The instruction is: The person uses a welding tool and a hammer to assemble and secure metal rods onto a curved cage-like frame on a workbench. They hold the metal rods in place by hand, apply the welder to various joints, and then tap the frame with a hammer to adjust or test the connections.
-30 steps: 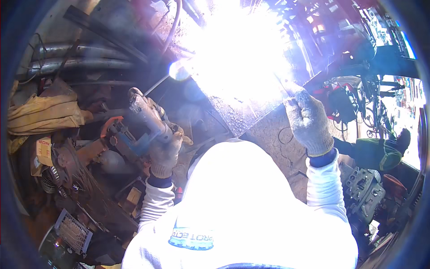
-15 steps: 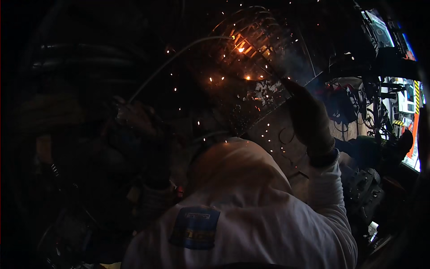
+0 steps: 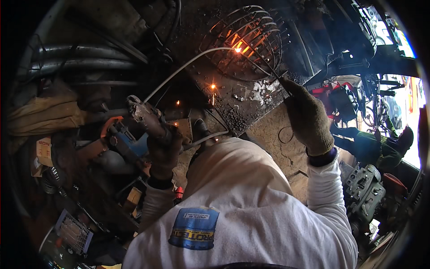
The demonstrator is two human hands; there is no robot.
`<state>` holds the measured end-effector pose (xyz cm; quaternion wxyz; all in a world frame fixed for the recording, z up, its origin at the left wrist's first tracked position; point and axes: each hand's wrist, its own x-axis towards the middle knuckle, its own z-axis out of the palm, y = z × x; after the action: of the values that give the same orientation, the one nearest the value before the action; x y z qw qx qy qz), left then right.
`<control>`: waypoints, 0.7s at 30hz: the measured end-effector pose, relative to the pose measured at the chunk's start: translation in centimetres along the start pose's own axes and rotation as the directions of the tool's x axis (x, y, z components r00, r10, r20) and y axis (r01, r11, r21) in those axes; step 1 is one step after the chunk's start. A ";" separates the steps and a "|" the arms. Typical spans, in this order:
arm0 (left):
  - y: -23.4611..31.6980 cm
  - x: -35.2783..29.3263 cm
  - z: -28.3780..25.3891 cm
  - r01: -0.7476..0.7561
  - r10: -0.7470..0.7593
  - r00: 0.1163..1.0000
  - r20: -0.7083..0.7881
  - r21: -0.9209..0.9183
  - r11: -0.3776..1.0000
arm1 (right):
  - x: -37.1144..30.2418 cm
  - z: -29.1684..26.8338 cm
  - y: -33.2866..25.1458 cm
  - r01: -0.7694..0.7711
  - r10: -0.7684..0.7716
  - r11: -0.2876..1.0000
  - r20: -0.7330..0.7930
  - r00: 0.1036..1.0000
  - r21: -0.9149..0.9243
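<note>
My gloved left hand (image 3: pixel 163 154) is wrapped round the handle of a welding electrode holder (image 3: pixel 150 120). A long, bowed welding rod (image 3: pixel 177 71) runs from its jaw to a round cage of metal bars (image 3: pixel 268 33). The rod's tip meets a bright orange glow on glowing bars inside the cage. My right hand (image 3: pixel 309 119), in a knitted work glove, is closed round a thin metal rod (image 3: pixel 271 69) that reaches to the cage's near side. The cage rests on a dark metal plate (image 3: pixel 244 105) strewn with grit and pale flakes.
Metal pipes (image 3: pixel 80 58) and a tan cloth (image 3: pixel 45 114) lie at the left, near a blue tool (image 3: pixel 130 141). At right are a grey engine-like part (image 3: pixel 365 190) and another person (image 3: pixel 380 145) in dark green. Sparks fall by the plate's left edge.
The picture is much brighter and shows fewer sparks. My left hand and the electrode holder have shifted slightly right; the rod's tip sits a little lower. My right hand has hardly moved.
</note>
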<state>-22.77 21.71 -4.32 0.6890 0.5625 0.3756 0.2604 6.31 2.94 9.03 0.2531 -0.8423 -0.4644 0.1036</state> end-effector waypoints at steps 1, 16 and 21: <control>-0.4 0.0 -0.3 0.014 -0.014 1.000 0.001 0.034 0.999 | -0.1 -0.1 -0.1 0.001 -0.001 1.000 -0.001 1.000 0.000; -0.8 0.1 -0.6 -0.001 -0.001 1.000 0.017 0.109 0.994 | -0.3 0.4 0.3 -0.038 0.040 0.996 -0.016 0.999 0.075; -1.3 0.3 -0.9 -0.060 0.055 0.998 0.037 0.151 0.987 | -0.4 0.4 0.2 -0.036 0.037 0.997 -0.016 0.999 0.067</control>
<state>-23.38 22.13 -5.68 0.6424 0.6281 0.3665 0.2418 6.11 2.65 8.58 0.2831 -0.8426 -0.4432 0.1163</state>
